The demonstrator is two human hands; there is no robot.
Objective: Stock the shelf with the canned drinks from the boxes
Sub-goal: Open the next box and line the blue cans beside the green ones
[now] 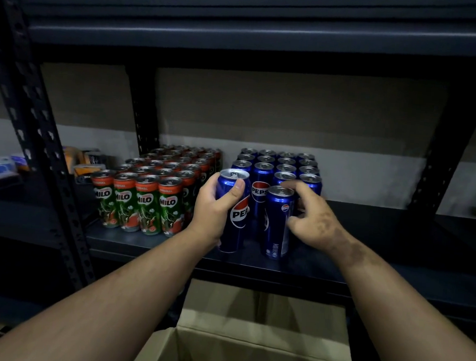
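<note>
Our left grip point(215, 204) wraps one Pepsi can point(233, 216); our right grip point(310, 216) loosely cups another can point(277, 222), which we judge could topple against the packed rows point(277, 166).

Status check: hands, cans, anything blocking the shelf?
Left hand grips a Pepsi can at the shelf front. Right hand holds another Pepsi can standing beside it. Nothing blocking.
</note>
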